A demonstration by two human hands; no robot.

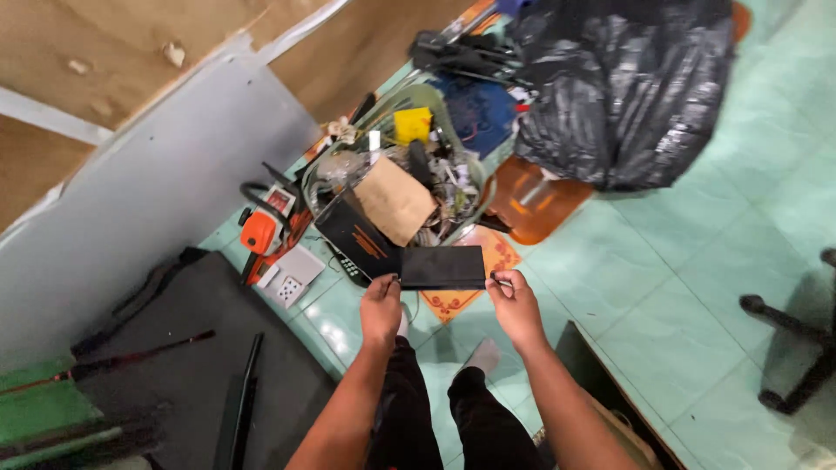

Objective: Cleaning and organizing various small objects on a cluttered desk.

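Note:
I hold a flat black rectangular panel [442,267] level in front of me, one hand at each short end. My left hand [381,306] pinches its left edge between thumb and fingers. My right hand [515,305] grips its right edge. The panel hangs above a patterned orange floor tile [488,252] and just in front of a cluttered basin [435,96]. My legs in dark trousers and light socks show below my arms.
The basin holds a brown cardboard piece [394,200], a yellow object [412,124] and cables. An orange chainsaw [266,231] lies left of it by a grey board [148,191]. A full black rubbish bag [623,87] stands behind; a chair base [797,348] is at right.

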